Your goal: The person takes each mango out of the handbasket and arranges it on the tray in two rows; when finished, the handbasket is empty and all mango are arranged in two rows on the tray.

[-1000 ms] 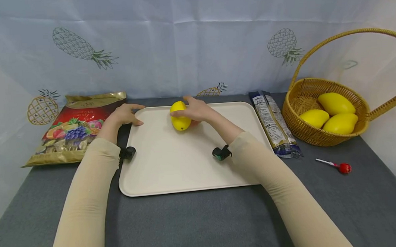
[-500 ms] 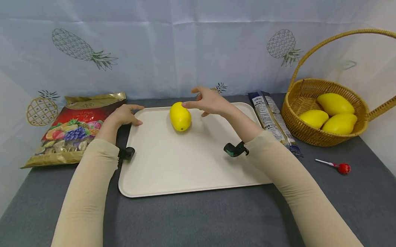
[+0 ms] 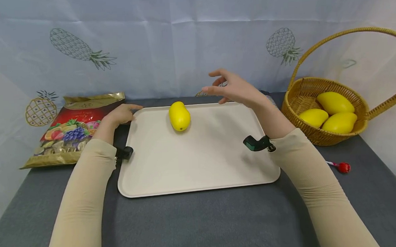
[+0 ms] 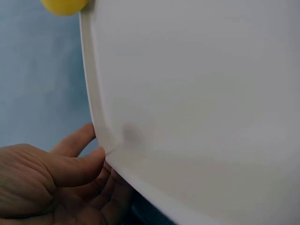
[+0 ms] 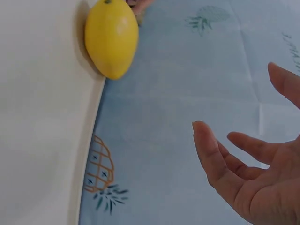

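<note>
A beige rectangular tray lies on the dark grey tabletop. On its far part rests a yellow mango, lengthwise toward the camera. My left hand grips the tray's far left corner; in the left wrist view the thumb of that hand lies against the rim, with the other fingers at and below the edge. Raised above the tray's far right side, my right hand holds nothing, its fingers spread and loosely bent. The right wrist view has this hand well apart from the mango.
A red and gold bag of fruit candy sits left of the tray. At the right stands a wicker basket with a tall handle, holding three mangoes. Before it lies a red lollipop. My right arm mostly covers a long packet.
My right hand has let go of the mango, then risen and moved right. The mango stays on the tray's far part. My left hand keeps its place at the corner.
</note>
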